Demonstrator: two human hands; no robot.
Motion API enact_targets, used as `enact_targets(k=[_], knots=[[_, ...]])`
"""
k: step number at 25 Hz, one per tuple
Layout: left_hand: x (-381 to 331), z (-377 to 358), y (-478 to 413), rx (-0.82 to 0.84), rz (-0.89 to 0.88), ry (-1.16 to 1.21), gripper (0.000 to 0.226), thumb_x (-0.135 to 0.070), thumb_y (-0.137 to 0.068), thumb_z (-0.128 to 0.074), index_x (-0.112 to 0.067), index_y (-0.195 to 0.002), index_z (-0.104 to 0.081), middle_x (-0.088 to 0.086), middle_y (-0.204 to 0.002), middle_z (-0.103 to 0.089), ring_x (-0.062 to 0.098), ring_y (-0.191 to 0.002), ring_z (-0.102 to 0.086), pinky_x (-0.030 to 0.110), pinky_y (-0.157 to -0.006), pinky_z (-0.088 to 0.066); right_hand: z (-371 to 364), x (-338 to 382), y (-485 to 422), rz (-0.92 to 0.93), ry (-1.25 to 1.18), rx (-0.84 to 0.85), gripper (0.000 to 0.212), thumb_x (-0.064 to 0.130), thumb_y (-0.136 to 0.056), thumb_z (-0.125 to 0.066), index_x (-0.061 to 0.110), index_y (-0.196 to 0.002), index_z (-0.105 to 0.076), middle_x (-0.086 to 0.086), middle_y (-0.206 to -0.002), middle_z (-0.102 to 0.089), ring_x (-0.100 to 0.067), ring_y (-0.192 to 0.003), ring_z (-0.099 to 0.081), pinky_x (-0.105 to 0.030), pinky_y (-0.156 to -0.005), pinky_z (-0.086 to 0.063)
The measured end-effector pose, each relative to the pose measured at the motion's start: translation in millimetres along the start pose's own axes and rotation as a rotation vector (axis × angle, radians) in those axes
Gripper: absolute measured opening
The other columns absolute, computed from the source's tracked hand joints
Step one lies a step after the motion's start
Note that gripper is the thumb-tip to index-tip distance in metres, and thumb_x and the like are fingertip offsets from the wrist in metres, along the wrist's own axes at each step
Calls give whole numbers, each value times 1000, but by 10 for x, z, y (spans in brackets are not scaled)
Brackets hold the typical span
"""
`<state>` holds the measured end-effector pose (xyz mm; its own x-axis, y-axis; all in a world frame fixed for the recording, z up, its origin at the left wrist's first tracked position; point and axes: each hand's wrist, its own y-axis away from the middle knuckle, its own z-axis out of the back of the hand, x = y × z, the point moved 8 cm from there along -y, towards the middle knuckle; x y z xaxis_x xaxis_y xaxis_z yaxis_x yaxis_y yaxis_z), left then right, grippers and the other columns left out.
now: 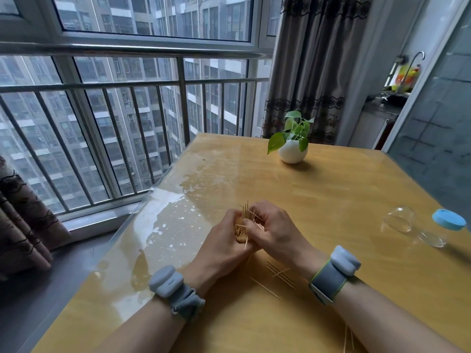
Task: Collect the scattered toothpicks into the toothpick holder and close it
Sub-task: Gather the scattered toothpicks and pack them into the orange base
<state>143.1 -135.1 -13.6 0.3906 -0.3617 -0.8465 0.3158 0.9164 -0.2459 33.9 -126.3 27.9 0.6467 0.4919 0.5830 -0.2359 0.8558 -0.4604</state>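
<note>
Nearest the camera, a few stray toothpicks lie on the table beside the right forearm. A second scatter of toothpicks lies crossed on the table between the two wrists. Farther out, both hands meet over the middle of the table. The left hand is curled round a bundle of toothpicks, and the right hand closes on the same bundle from the right, its fingers pinching into the sticks. The bundle is ragged: points fan out at its far end and a few sticks poke out sideways.

Well apart to the right lies the toothpick holder, a clear body with a blue end, on its side. A clear dome sits just left of it, possibly its cover, though the glare makes that hard to settle. A potted plant stands at the far side.

The step in hand looks like squaring up the bundle. It would go best with a slightly looser grip and the near ends tapped on the table so the sticks line up, then a firm squeeze. Crooked sticks would likely catch on the holder's mouth. The strays need gathering before closing.
</note>
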Motion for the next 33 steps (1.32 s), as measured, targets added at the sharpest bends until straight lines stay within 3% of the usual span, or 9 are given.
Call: enact_targets(k=[3,6,9,11,15,17,22,28,33], knots=[[-20,-17,-30,-22,-38,2,37,-44,-70,-66,-29,-102,-55,-11,-84,-66,1,-73,-61,20,-65,-49,4,1,21,-3,11,8,32,37,-87,-46,12,-97,-62,3,-92,-54,-12,-89,-51,-22,-80,-41],[-16,-11,-34,-47,-62,26,36,-50,-72,-66,-29,-99,-56,-10,-82,-66,2,-72,-61,25,-66,-51,-1,-3,29,-15,-9,27,39,37,-94,-38,13,-109,-64,3,-100,-56,-11,-97,-53,-20,-85,-41],[-21,9,-30,-75,-62,18,24,-45,-71,-65,-32,-87,-52,-12,-72,-61,-1,-63,-55,21,-59,-46,58,18,34,-14,-19,-35,24,29,-94,-49,15,-99,-69,6,-90,-57,-2,-84,-54,-17,-75,-41],[-36,11,-28,-80,-61,4,30,-53,-70,-65,-30,-85,-52,-11,-71,-61,0,-62,-54,22,-58,-44,119,27,46,-32,-65,-55,16,24,-92,-57,16,-92,-70,7,-83,-62,-5,-77,-57,-20,-67,-44],[-18,16,-44,-82,-59,-20,39,-63,-71,-67,-31,-85,-51,-10,-72,-63,1,-63,-57,20,-57,-43,221,62,27,-85,-96,10,20,19,-91,-68,19,-111,-68,7,-77,-68,-7,-69,-63,-21,-63,-48],[-8,9,-54,-69,-62,-26,39,-61,-73,-69,-30,-90,-54,-9,-76,-66,2,-67,-60,25,-62,-48,317,80,-3,-101,-45,14,21,20,-87,-73,19,-106,-64,6,-73,-67,-7,-66,-61,-19,-62,-46],[4,15,-62,-81,-67,-12,47,-63,-69,-64,-26,-98,-62,-7,-80,-69,8,-73,-64,34,-70,-53,360,200,-74,-13,211,215,7,24,-89,-70,18,-92,-74,5,-80,-71,-10,-72,-63,-31,-68,-51],[7,13,-57,-85,-74,-22,40,-61,-69,-65,-28,-90,-60,-8,-78,-67,8,-73,-63,34,-70,-52,378,420,-235,17,436,438,17,19,-93,-61,22,-103,-75,4,-95,-67,-11,-87,-61,-16,-72,-39],[-11,10,-52,-90,-97,-26,44,-69,-71,-63,-30,-89,-57,-10,-76,-64,6,-70,-59,34,-66,-49,165,488,-384,-35,557,536,16,18,-87,-62,25,-100,-70,4,-87,-62,-19,-84,-58,-28,-68,-43]])
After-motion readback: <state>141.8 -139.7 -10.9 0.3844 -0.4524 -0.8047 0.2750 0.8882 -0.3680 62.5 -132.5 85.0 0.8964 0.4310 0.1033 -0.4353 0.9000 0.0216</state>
